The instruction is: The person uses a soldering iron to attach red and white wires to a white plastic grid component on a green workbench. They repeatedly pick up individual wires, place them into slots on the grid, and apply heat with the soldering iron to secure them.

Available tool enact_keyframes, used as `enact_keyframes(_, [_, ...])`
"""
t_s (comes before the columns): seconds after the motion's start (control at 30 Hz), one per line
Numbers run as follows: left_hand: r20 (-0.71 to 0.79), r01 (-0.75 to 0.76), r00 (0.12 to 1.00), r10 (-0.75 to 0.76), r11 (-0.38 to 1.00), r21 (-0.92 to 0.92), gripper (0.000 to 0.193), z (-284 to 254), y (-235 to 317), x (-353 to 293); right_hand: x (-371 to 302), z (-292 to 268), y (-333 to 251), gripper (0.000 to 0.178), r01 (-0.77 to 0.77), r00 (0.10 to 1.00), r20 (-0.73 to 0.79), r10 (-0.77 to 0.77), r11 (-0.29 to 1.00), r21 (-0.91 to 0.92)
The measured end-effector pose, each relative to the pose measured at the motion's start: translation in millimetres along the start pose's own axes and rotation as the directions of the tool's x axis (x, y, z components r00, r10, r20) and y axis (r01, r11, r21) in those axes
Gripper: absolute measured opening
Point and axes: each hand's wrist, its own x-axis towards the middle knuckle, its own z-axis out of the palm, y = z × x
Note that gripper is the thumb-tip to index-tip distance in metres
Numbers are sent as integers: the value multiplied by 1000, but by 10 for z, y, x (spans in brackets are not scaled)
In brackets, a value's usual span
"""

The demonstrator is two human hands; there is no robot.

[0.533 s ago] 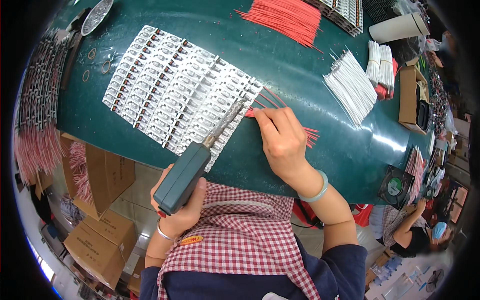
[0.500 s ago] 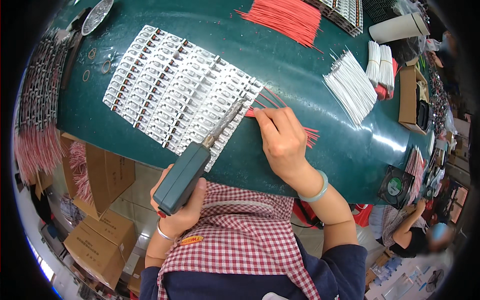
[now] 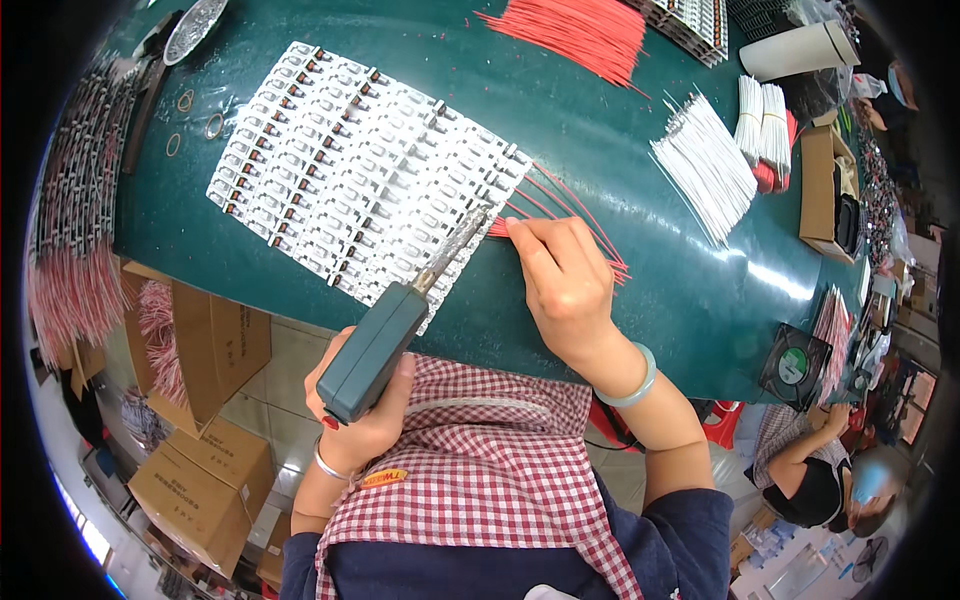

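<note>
My left hand (image 3: pixel 362 400) is wrapped round the dark green handle of a soldering gun (image 3: pixel 376 350). Its metal tip reaches up and right to the right edge of a slanted panel of small white parts (image 3: pixel 345 160) in rows. Right at that edge, my right hand (image 3: pixel 568 285) pinches thin red wires (image 3: pixel 497 228) between thumb and fingertips, close to the tip. Several other red wires (image 3: pixel 585 215) curve from the panel's upper right edge past my right hand. Whether the tip touches a part or a wire is too small to tell.
A pile of red wires (image 3: pixel 570 38) lies at the far side, white wires (image 3: pixel 703 168) to the right. A small fan (image 3: pixel 795 367) stands at the table's right edge, near a seated person (image 3: pixel 800 470). Rubber bands (image 3: pixel 214 126) and a foil-like dish (image 3: pixel 195 30) lie left. Cartons (image 3: pixel 200 490) stand below.
The soldering gun has shifted slightly up and right. More red wires now arc out from the panel's edge beside my right hand. The person at the right has moved a little.
</note>
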Motion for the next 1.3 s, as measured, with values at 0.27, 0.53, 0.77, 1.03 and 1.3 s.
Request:
enact_keyframes(0.27, [12,-15,1000,15,1000,-11,20,40,69,59,19,26,-12,31,21,1000,4,-21,998,-52])
enact_keyframes(0.53, [25,5,1000,-6,999,37,20,3,58,32,28,12,-35,28,16,1000,15,-15,997,-74])
enact_keyframes(0.77, [-36,65,997,-66,998,-24,23,-27,-29,-87,24,32,-37,27,10,1000,3,-10,996,-90])
enact_keyframes(1.03, [-32,16,999,-16,1000,-11,24,-50,-33,-105,8,5,-82,31,24,998,-52,-25,999,-28])
enact_keyframes(1.3, [-6,-42,999,42,999,14,23,-70,-28,-89,-54,6,-145,32,-6,1000,4,6,1000,-12])
